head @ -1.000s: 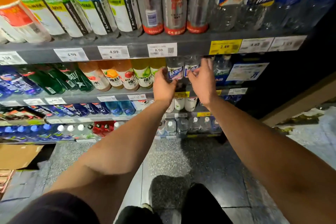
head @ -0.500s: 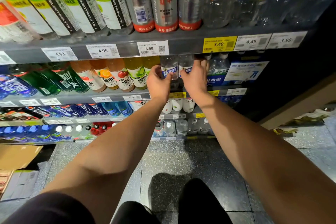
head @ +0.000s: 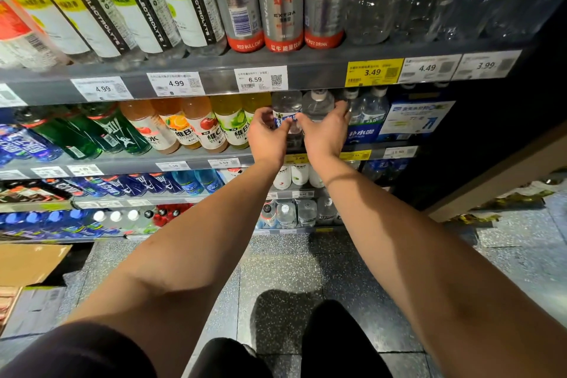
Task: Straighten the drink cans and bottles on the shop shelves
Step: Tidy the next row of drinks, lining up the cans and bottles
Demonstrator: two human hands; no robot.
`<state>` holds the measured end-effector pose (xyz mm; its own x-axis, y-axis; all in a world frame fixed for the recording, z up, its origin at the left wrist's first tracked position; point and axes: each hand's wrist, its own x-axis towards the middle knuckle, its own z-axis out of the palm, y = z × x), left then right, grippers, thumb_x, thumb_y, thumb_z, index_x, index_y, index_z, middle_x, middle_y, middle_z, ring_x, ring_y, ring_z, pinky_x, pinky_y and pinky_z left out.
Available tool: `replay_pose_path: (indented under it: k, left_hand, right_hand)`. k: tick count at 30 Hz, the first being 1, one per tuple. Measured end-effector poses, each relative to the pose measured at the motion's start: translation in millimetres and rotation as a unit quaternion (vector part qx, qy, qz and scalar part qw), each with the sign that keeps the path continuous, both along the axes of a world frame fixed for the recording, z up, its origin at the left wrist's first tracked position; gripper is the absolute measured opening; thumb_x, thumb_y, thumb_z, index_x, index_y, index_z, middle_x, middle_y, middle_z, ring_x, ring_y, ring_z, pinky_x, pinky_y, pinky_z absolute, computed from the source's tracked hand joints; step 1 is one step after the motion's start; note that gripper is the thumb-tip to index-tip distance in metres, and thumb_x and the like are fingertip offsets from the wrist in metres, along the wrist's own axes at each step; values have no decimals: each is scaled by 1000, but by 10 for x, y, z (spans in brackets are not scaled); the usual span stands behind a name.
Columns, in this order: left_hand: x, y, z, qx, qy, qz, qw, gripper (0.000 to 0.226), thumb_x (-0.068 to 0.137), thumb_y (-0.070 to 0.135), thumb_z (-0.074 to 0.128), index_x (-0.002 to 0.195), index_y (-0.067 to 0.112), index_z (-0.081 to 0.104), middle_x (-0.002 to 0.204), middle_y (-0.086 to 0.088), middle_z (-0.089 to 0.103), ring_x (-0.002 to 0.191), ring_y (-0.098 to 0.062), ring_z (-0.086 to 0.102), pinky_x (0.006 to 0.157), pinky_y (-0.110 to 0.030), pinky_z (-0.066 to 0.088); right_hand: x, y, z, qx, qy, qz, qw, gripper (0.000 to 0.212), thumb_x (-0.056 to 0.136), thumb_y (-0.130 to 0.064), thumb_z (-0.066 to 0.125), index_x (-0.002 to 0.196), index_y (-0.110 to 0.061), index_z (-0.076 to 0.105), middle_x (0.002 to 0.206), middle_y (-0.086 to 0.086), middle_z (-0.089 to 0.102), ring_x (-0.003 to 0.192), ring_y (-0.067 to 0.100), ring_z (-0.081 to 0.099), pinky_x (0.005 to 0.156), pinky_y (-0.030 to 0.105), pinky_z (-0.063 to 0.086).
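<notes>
Nearest the camera, two bare forearms reach forward over a speckled tiled floor (head: 276, 273) toward the shop shelving. At the front edge of the second shelf (head: 196, 163) from the top, the left hand (head: 267, 139) curls its fingers round the left of two clear bottles (head: 287, 109), thumb on the blue-and-white label. The right hand (head: 323, 135) wraps the neighbouring clear bottle with a white cap (head: 317, 104), its fingers spread round the far right side. Both bottles stand upright near that shelf's middle, long axes vertical, caps up, just beside each other; their lower halves are hidden behind the hands, and the right one's label cannot be read.

Left of them along the same shelf stand orange and yellow-green vitamin drinks (head: 211, 126), then dark green bottles (head: 101, 132) leaning in the wide-angle view. To the right are blue-labelled water bottles (head: 368, 123) and a printed card (head: 414, 116).

On the top shelf above, silver energy-drink cans (head: 282, 9) stand upright between electrolyte bottles (head: 184, 9) and clear bottles whose tops are cut off by the frame. Price tags (head: 260, 79) line its front edge. Lower shelves are dim and hard to make out.
</notes>
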<state>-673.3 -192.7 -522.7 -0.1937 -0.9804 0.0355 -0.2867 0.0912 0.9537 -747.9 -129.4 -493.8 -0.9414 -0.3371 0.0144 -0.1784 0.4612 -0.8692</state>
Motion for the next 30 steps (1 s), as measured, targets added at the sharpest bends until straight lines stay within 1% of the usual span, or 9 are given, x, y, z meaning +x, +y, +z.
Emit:
replay_pose_path:
  k: [5,10,13,18,21,24,25,27,30]
  left_hand:
    - [-11,-19,2,16,19,-8,1000,34,79,17,81,104,14,59,86,4,59,82,-13,57,78,-25,50]
    - [19,-26,0,5,11,-24,1000,34,80,13,79,107,12,59,89,2,60,81,-11,57,75,-20,49]
    - [50,4,18,10,8,-33,999,36,83,11,76,114,11,59,96,2,62,87,-10,58,78,-16,47]
    - [135,22,53,54,25,-21,998,31,85,3,72,115,6,63,96,1,65,88,-10,62,91,-27,53]
    - [306,-9,36,48,9,-8,999,28,85,3,71,112,8,65,94,7,65,82,0,61,87,-24,53]
    - [545,-97,10,46,-2,11,999,29,84,3,72,112,8,64,95,3,66,84,-6,61,85,-23,53]
    - [627,-136,4,46,-6,17,999,30,84,4,72,113,8,64,95,2,67,84,-7,62,85,-22,53]
    - [780,-216,-13,44,-17,26,999,33,83,7,74,115,7,64,98,0,68,87,-9,63,84,-20,52]
    - [986,-362,-79,44,-27,32,998,38,85,11,73,121,8,61,102,2,66,95,-11,62,86,-19,48]
  right_hand:
    - [-25,4,-13,36,72,-13,997,75,70,-43,80,122,2,50,129,19,54,116,36,56,90,42,50]
    - [-2,74,-102,11,108,-2,994,70,71,-42,78,122,1,56,121,15,54,109,32,58,91,39,51]
    - [-9,44,-88,22,86,4,996,69,76,-44,79,124,0,56,124,17,50,111,32,56,93,38,49]
    - [125,91,-78,0,65,-5,998,65,79,-33,78,129,-3,50,129,15,53,121,30,51,101,39,43]
    - [384,121,-134,-52,83,11,995,43,81,-25,72,116,-7,56,119,12,57,112,29,55,94,41,46]
    - [665,14,-181,-86,25,105,990,31,82,-17,72,109,-7,60,104,7,64,92,21,60,84,43,51]
    - [741,-43,-184,-80,2,137,987,32,83,-18,72,112,-8,61,104,5,66,91,19,61,84,42,52]
    - [843,-177,-197,-56,-22,180,982,38,87,-20,70,121,-7,59,116,8,66,103,22,62,92,41,50]
    - [947,-362,-245,-13,-51,188,981,54,91,-24,65,138,-3,48,136,15,57,123,29,55,104,41,44]
